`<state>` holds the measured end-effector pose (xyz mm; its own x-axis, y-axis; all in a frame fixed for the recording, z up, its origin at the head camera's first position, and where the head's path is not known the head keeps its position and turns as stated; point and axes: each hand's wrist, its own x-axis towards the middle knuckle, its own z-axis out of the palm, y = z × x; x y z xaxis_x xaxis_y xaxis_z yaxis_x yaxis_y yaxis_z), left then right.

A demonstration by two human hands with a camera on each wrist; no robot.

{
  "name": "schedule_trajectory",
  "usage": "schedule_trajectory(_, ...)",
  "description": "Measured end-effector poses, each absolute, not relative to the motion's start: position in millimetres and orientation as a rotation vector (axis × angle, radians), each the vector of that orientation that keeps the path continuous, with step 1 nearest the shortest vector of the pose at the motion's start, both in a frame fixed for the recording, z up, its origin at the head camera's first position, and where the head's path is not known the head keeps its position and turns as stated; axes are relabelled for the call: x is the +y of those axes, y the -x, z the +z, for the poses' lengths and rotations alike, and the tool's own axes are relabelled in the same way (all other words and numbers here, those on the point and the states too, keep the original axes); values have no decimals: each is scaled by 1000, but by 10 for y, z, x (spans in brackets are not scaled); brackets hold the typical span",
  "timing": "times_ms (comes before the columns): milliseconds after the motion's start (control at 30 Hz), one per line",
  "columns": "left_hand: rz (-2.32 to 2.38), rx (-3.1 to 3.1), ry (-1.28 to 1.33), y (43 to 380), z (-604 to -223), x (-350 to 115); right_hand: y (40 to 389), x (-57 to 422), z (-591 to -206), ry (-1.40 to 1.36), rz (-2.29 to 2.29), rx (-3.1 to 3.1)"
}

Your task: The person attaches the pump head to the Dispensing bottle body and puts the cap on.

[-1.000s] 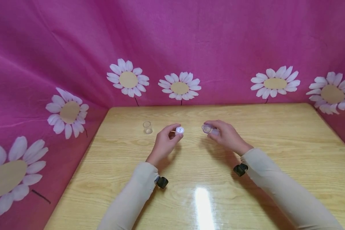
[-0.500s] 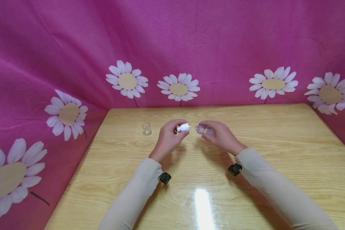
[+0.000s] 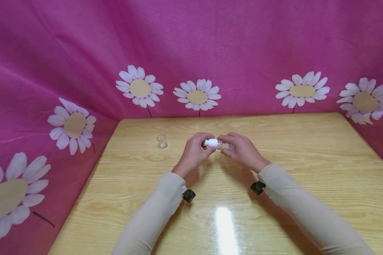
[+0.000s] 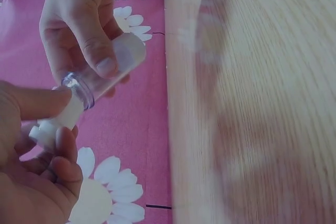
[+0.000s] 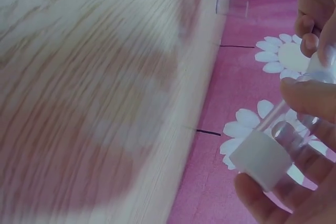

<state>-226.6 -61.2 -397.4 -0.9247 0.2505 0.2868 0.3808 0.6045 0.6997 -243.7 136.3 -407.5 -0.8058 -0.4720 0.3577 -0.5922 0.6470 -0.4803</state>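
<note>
My left hand [image 3: 193,152] pinches a white pump top [image 3: 212,143] between thumb and fingers, its nozzle side toward the palm. Fingers of my right hand [image 3: 245,151] are curled round a small clear bottle [image 4: 130,56], which lies tilted on its side in the air. The two parts meet end to end, pump against the bottle's mouth. Whether the threads have engaged cannot be told. In the right wrist view the bottle's whitish bottom end [image 5: 261,159] points toward the palm. A clear cylindrical cap [image 3: 162,142] stands on the table, left of my left hand.
Both hands are above the far half of a wood-grain table [image 3: 140,198]. Behind it and along its left side hangs a pink cloth [image 3: 242,53] printed with white daisies. A light reflection shines near the table's front.
My left hand has moved right and turned the pump from facing the camera to pointing right. My right hand has come left a little, and the pump and bottle now meet.
</note>
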Motion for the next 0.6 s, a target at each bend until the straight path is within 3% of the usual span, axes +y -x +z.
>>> schedule_trajectory(167,-1280,-2676,538,2273,-3997,-619,2421,1371,-4068,-836,819,-2706)
schedule_trajectory(600,-1510,-2677,226,2280,-4066,-577,2383,1367,-4085,-775,732,-2675)
